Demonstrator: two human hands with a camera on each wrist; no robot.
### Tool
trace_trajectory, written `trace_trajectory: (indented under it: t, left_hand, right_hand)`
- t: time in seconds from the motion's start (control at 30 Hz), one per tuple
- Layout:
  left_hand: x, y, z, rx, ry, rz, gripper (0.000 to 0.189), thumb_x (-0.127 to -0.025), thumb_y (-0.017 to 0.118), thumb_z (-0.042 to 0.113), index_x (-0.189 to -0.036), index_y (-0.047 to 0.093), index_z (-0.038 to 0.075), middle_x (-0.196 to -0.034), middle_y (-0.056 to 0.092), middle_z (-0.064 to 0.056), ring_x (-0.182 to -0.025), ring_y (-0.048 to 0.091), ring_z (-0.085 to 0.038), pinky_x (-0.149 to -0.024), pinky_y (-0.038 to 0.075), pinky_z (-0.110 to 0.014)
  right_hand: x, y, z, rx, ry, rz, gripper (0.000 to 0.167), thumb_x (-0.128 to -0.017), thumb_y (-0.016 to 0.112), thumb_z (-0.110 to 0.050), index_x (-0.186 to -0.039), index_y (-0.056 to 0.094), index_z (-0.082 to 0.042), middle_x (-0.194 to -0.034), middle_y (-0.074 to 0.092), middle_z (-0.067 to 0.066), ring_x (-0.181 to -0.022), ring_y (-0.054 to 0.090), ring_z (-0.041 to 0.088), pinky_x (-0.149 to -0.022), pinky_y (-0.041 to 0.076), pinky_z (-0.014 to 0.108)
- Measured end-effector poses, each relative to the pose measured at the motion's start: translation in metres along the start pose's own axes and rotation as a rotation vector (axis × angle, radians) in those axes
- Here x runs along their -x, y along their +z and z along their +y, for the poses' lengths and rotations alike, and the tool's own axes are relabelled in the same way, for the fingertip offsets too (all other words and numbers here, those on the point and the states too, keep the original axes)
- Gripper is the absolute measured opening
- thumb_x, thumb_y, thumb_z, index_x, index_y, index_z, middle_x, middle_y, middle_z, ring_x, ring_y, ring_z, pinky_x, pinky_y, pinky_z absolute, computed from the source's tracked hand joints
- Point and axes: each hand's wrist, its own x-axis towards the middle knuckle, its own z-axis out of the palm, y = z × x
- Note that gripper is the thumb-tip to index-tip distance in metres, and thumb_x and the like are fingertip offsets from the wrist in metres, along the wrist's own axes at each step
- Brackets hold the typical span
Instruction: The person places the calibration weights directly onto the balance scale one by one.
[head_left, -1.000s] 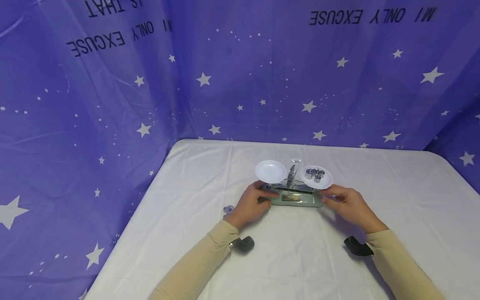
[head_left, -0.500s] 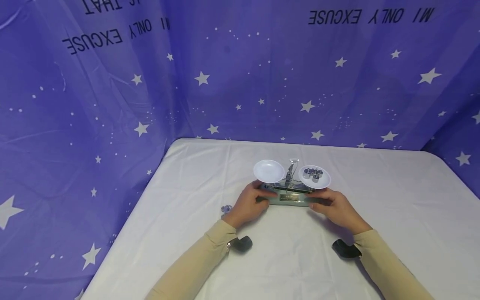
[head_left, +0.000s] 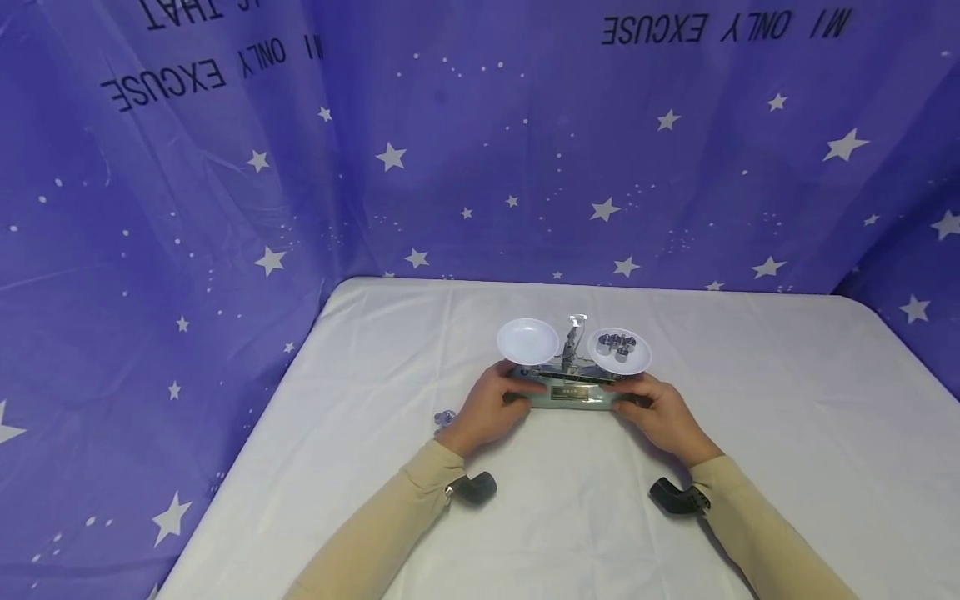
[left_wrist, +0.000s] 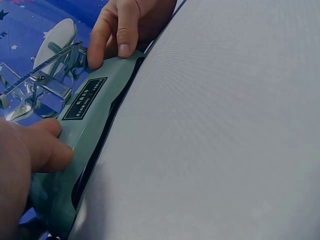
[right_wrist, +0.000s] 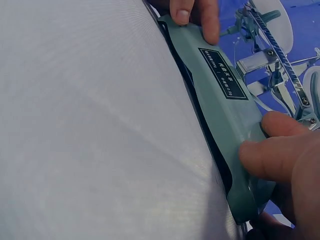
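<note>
A balance scale (head_left: 542,398) with a pale green base stands on the white-covered table. My left hand (head_left: 491,408) grips the left end of its base, thumb on the front face. At the right end my right hand (head_left: 662,417) holds the base the same way; the fingers behind are partly hidden. Above the base sit two white pans. The left pan (head_left: 528,342) holds nothing, while the right pan (head_left: 639,360) sits slightly lower and carries several metal weights (head_left: 622,354). In the right wrist view, a dark label (right_wrist: 223,73) shows on the base's front.
Several small shiny pieces (head_left: 444,418) lie on the table (head_left: 570,517) beside my left wrist. A purple star-printed curtain (head_left: 480,150) hangs behind the table and along its sides. Black wrist-worn devices (head_left: 474,488) jut inward from both sleeves.
My right hand has shifted left, its thumb and fingers coming further onto the base. The left hand keeps its hold. The whole head view has drifted slightly.
</note>
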Motion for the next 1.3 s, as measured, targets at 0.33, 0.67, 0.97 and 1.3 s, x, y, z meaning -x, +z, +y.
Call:
trace_trajectory:
  t: [0.33,0.67,0.97,1.3]
  left_hand:
    - [0.002,-0.001,0.002,0.011,-0.028,-0.014,0.031,-0.081,0.062,0.003,-0.105,0.081,0.005,-0.14,0.063,-0.019,-0.134,0.056,-0.036,-0.114,0.045,-0.048]
    - [-0.002,-0.005,0.011,0.0,-0.127,-0.055,0.034,-0.082,0.062,0.006,-0.111,0.079,0.007,-0.147,0.057,-0.017,-0.139,0.054,-0.034,-0.115,0.045,-0.048]
    - [-0.001,-0.02,0.022,-0.048,-0.155,-0.072,0.031,-0.087,0.063,0.009,-0.115,0.077,0.007,-0.135,0.066,-0.016,-0.131,0.06,-0.034,-0.111,0.048,-0.05]
    - [0.005,-0.04,0.027,-0.099,-0.158,-0.147,0.032,-0.09,0.066,0.013,-0.12,0.075,0.009,-0.148,0.057,-0.018,-0.141,0.051,-0.038,-0.117,0.041,-0.054]
  right_hand:
    - [-0.001,0.001,0.002,-0.009,0.024,-0.012,0.025,-0.083,0.073,0.005,-0.106,0.078,-0.003,-0.12,0.071,0.021,-0.109,0.046,-0.019,-0.094,0.037,0.004]
    - [-0.001,-0.002,0.0,-0.023,0.023,-0.014,0.026,-0.083,0.073,0.005,-0.107,0.079,-0.004,-0.123,0.07,0.02,-0.11,0.045,-0.019,-0.095,0.037,0.004]
    - [0.0,0.001,0.003,-0.044,0.007,-0.01,0.025,-0.082,0.072,0.007,-0.105,0.078,-0.002,-0.121,0.07,0.022,-0.109,0.046,-0.02,-0.096,0.037,0.004]
    - [0.0,-0.001,-0.002,-0.037,-0.004,0.003,0.024,-0.082,0.072,0.006,-0.104,0.078,-0.003,-0.119,0.07,0.023,-0.111,0.049,-0.015,-0.097,0.037,0.004]
